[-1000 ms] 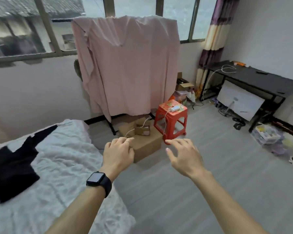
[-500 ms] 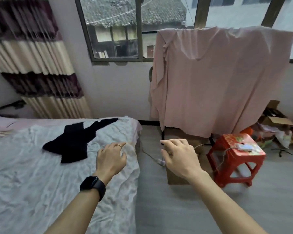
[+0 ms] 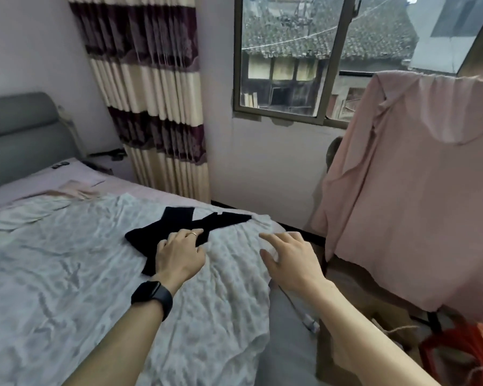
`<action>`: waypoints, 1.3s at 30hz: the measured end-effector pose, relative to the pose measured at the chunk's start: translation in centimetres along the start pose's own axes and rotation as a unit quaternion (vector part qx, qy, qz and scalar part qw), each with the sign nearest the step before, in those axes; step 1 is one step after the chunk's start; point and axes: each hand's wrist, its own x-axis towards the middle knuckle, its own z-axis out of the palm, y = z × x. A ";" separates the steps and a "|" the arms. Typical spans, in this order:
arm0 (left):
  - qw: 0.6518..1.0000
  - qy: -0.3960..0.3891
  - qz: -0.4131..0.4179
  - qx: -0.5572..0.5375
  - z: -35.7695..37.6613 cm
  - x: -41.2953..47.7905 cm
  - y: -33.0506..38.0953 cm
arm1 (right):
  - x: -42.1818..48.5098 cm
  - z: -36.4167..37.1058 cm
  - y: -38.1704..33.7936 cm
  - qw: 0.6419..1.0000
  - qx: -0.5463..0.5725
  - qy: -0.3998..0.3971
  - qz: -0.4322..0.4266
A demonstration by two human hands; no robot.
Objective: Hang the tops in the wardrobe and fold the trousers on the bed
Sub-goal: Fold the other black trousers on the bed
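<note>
Reaching across the bed (image 3: 67,274), a person's left hand (image 3: 179,256) sits over a black garment (image 3: 186,220) lying flat near the far corner, fingers loosely bent; the right hand (image 3: 292,260) is spread wide, empty.

Head-worn wide view looks down across the bed (image 3: 67,274) toward the window (image 3: 285,65)

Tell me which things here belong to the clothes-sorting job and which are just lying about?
For the job:
black garment, spread on the bed
left hand, over the garment
right hand, open, holding nothing

Just about:
striped curtain
pink cloth hanging by the window
red stool
grey headboard
</note>
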 end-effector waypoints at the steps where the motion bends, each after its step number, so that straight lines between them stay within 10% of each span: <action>1: 1.000 -0.001 -0.007 -0.004 0.3 2.4 -0.3 | 2.8 0.5 0.5 1.000 -0.003 -0.005 -0.008; 11: 0.996 -0.050 -0.072 0.013 6.1 16.5 -3.7 | 21.6 8.7 4.7 0.995 0.005 -0.086 -0.045; 27: 0.902 -0.253 -0.349 0.035 35.4 35.3 -17.0 | 44.7 46.7 10.6 0.884 -0.043 -0.440 -0.152; 39: 0.854 -0.171 -0.490 0.031 40.9 38.8 -25.3 | 44.3 54.3 13.4 0.829 -0.073 -0.526 -0.176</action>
